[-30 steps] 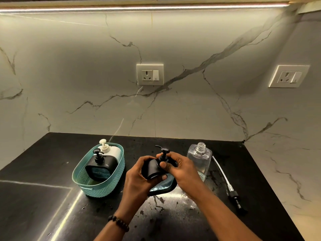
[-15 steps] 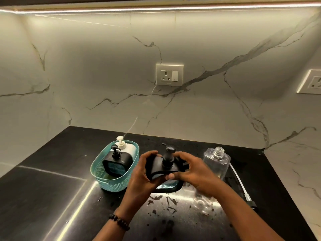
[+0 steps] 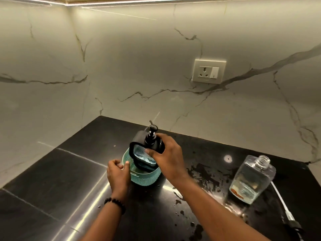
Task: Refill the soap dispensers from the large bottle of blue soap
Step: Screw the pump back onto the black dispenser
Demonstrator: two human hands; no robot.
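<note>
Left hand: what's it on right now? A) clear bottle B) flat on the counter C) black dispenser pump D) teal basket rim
D: the left hand grips the rim of the teal basket, while the right hand holds the black dispenser tilted over it.

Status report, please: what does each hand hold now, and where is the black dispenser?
Left hand grips teal basket rim. Right hand holds black dispenser, tilted, bottom end inside basket. Clear bottle uncapped, standing apart at right. Nothing blocking.

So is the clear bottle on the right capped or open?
Open. The clear bottle shows bare neck threads, and its pump lies beside it.
</note>
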